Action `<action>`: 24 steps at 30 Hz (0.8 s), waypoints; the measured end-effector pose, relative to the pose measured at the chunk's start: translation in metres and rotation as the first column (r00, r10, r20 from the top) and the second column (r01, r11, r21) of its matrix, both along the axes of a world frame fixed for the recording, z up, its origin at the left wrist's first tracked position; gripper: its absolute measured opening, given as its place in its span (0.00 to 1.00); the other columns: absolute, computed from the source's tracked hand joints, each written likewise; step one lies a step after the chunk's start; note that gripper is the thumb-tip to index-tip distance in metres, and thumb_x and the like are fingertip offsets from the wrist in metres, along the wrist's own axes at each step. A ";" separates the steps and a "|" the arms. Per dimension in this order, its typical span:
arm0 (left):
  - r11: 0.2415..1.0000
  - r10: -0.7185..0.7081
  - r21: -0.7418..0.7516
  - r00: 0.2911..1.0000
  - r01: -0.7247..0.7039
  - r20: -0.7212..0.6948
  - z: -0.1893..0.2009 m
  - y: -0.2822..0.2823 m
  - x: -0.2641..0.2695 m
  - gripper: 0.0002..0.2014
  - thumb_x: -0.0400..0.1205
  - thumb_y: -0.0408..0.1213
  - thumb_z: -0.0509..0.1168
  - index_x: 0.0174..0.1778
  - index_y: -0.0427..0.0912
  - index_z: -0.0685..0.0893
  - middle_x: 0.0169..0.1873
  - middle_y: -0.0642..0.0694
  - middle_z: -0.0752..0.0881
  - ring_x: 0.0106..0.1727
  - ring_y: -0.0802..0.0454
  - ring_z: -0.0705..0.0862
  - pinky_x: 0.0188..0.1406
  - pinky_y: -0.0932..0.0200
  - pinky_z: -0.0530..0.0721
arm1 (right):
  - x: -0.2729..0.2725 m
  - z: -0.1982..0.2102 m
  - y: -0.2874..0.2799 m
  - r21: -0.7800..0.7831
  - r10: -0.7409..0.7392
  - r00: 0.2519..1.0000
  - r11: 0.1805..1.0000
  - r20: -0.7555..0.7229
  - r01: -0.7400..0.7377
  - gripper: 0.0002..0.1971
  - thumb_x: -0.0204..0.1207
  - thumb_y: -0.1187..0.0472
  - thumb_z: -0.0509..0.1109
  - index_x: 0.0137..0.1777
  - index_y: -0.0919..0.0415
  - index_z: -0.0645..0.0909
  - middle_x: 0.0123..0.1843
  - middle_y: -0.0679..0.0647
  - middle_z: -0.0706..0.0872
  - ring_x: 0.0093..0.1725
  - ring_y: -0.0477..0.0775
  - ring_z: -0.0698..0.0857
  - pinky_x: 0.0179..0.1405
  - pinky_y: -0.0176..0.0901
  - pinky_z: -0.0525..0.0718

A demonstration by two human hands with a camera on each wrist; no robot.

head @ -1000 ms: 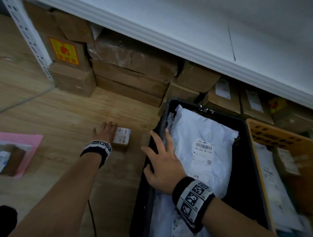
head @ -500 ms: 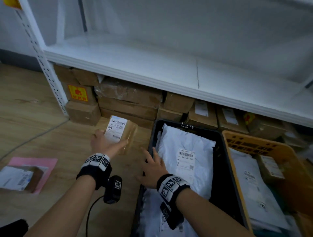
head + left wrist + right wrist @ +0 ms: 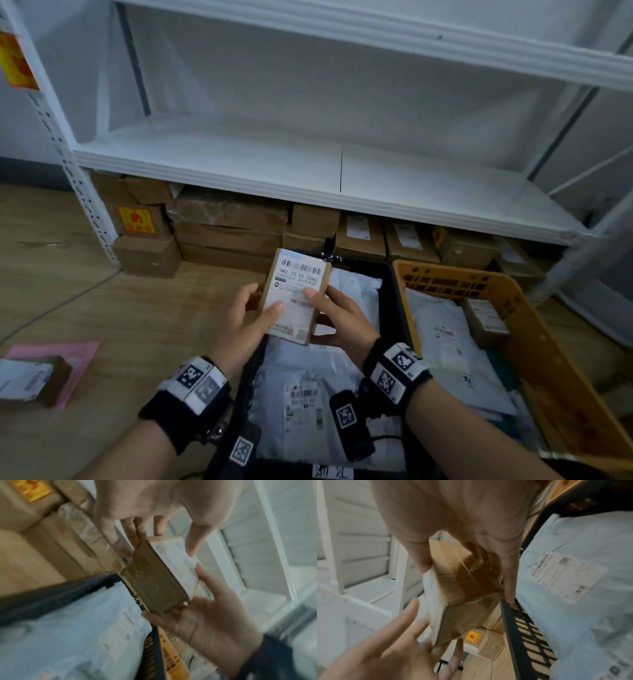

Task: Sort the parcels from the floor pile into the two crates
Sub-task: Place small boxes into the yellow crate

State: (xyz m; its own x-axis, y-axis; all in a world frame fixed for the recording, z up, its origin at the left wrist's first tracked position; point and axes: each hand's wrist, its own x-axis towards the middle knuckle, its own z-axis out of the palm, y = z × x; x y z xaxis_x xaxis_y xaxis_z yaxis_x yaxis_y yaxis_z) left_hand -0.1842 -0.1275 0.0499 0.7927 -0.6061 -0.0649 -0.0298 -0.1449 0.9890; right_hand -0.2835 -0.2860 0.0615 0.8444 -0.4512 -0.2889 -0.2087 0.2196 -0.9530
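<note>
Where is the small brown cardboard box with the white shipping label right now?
In the head view the small brown cardboard box is held up between the left hand and right hand, above the near-left edge of the black plastic crate, label facing the camera.

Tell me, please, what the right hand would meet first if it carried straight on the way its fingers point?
The box itself: the right hand already grips it from the right, opposite the left hand. Beyond that, probably the cartons under the shelf, though depth is unclear.
</note>
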 end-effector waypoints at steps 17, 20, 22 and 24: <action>0.987 -0.083 -0.154 0.956 0.041 -0.281 -0.001 -0.026 -0.005 0.28 0.63 0.47 0.80 0.59 0.46 0.83 0.52 0.48 0.90 0.50 0.54 0.91 0.42 0.59 0.89 | -0.035 -0.009 -0.030 0.024 -0.028 0.999 0.999 -0.016 0.028 0.22 0.76 0.34 0.72 0.66 0.43 0.86 0.60 0.47 0.92 0.57 0.47 0.91 0.53 0.51 0.92; 0.986 -0.018 -0.163 0.931 -0.044 -0.364 -0.001 -0.050 -0.004 0.30 0.65 0.44 0.82 0.63 0.48 0.80 0.55 0.46 0.89 0.54 0.51 0.89 0.42 0.55 0.89 | -0.033 -0.002 -0.040 -0.206 -0.078 0.996 0.976 -0.043 0.067 0.31 0.77 0.34 0.71 0.77 0.44 0.75 0.70 0.49 0.87 0.62 0.46 0.89 0.52 0.40 0.88; 0.978 0.012 -0.185 0.910 -0.097 -0.414 0.001 -0.074 -0.007 0.32 0.67 0.44 0.81 0.66 0.50 0.77 0.56 0.45 0.89 0.55 0.50 0.89 0.43 0.52 0.89 | -0.033 0.006 -0.053 -0.514 -0.069 0.991 0.858 -0.111 0.003 0.47 0.73 0.32 0.73 0.87 0.49 0.58 0.82 0.50 0.73 0.76 0.51 0.77 0.67 0.44 0.81; 0.978 -0.007 -0.191 0.912 -0.078 -0.411 0.004 -0.102 -0.017 0.34 0.67 0.45 0.80 0.69 0.53 0.75 0.52 0.48 0.91 0.51 0.52 0.91 0.42 0.52 0.90 | -0.039 0.013 -0.069 -0.725 -0.041 0.980 0.679 -0.196 -0.117 0.61 0.66 0.28 0.76 0.89 0.51 0.44 0.86 0.51 0.62 0.83 0.53 0.65 0.80 0.56 0.71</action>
State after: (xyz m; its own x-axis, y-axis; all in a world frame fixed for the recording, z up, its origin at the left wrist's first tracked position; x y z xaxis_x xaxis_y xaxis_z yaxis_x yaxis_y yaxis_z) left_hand -0.2007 -0.2290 0.0541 0.7439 -0.6123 -0.2676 0.3832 0.0628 0.9215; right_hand -0.3224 -0.3552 0.0742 0.8328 -0.5527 -0.0295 -0.3853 -0.5406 -0.7479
